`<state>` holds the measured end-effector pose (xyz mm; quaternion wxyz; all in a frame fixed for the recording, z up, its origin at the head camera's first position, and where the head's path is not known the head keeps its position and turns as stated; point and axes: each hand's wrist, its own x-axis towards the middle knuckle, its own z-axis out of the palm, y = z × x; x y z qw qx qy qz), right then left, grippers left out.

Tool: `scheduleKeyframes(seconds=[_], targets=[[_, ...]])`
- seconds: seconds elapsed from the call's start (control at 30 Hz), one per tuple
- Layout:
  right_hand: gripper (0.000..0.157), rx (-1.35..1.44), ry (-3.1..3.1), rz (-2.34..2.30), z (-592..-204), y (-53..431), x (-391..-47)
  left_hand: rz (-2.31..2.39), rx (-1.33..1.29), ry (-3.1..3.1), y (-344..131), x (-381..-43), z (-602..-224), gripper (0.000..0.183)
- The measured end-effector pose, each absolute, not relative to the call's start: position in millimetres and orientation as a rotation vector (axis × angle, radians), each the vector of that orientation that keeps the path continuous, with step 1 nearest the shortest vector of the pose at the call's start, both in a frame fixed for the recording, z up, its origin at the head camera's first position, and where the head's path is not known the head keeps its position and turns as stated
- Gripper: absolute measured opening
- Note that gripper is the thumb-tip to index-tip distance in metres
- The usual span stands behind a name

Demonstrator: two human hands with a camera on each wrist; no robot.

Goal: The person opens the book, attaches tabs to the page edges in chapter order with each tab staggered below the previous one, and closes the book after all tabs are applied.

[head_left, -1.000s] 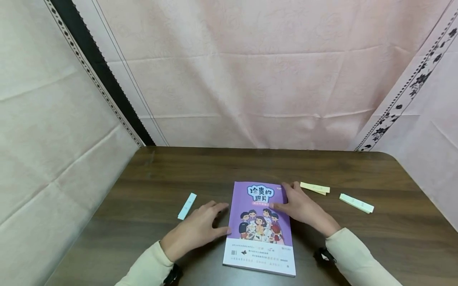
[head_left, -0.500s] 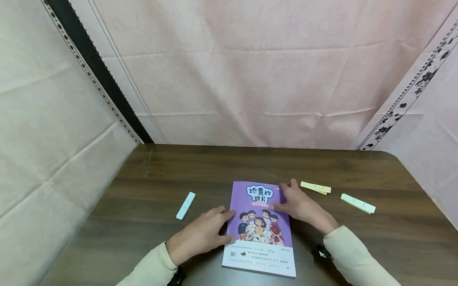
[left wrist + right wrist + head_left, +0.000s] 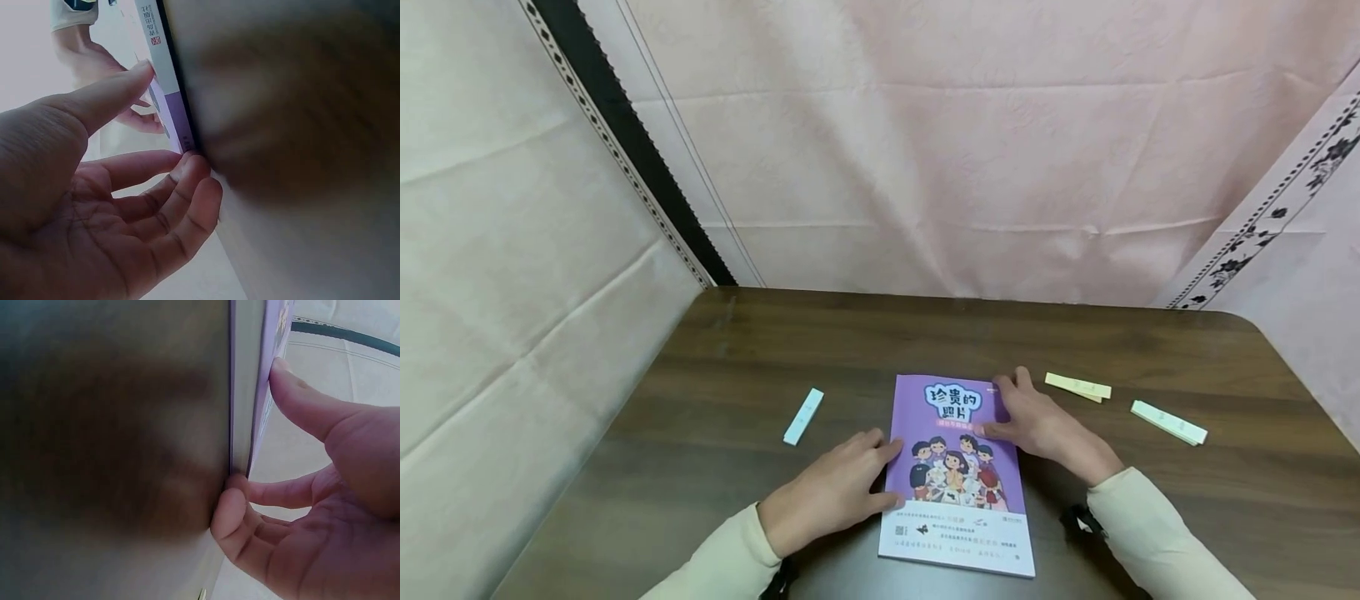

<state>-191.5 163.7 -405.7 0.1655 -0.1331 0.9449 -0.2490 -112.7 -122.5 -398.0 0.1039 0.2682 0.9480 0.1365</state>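
Note:
A purple and white book (image 3: 955, 533) lies on the table with its illustrated cover up. My left hand (image 3: 837, 482) holds its left side, thumb on the cover and the other fingertips against the spine; the left wrist view shows that spine (image 3: 165, 78) close up. On the opposite side, my right hand (image 3: 1051, 427) grips the book near its upper right corner. There the thumb presses the cover while curled fingers meet the page edges (image 3: 245, 394), as the right wrist view shows.
The wooden table (image 3: 820, 333) carries a blue paper strip (image 3: 803, 416) left of the book. Yellow strips (image 3: 1077, 385) and pale green strips (image 3: 1168, 422) lie to the right. Light cloth (image 3: 925, 167) hangs behind the table's far edge.
My left hand has moved right and onto the book's left edge, its fingers coming against the spine. The right hand keeps its place on the book. The head view has shifted slightly.

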Motion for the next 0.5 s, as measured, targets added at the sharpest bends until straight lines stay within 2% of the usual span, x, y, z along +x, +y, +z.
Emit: scheduleKeyframes(seconds=[0.3,0.5], targets=[[0.09,-0.404,2.692,-0.666,-404,167,-192,0.416,0.76,2.852,-129,-117,-392,0.054],[0.09,-0.407,2.681,-0.66,-404,164,-192,0.439,0.591,2.968,-148,-115,-381,0.056]])
